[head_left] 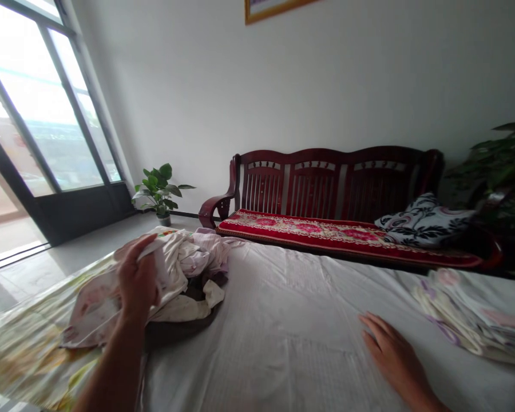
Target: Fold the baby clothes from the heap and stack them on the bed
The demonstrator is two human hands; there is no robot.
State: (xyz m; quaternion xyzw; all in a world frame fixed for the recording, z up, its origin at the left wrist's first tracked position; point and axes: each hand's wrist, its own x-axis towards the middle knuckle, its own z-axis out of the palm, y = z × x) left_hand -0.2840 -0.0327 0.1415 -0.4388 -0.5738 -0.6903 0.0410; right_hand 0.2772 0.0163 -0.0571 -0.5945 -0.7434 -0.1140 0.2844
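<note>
My left hand (pixel 138 277) is closed on a pale garment with pinkish print (pixel 95 306), lifted at the near side of a clothes heap. The garment's exact kind cannot be made out. Behind it lies the rumpled pile of light clothes (pixel 193 254), with a dark brown cloth (pixel 184 332) underneath. My right hand (pixel 388 349) rests flat with fingers stretched out on the white sheet (pixel 278 326), holding nothing. To its right sits a stack of folded clothes (pixel 480 315), whitish with purple and pink edges.
A yellow-green patterned cover (pixel 30 349) spreads at the left. Past the far edge stands a dark red wooden bench (pixel 313 189) with a floral seat mat (pixel 292 226) and patterned cushions (pixel 429 223). A potted plant (pixel 161 191) stands near the glass door (pixel 47 109).
</note>
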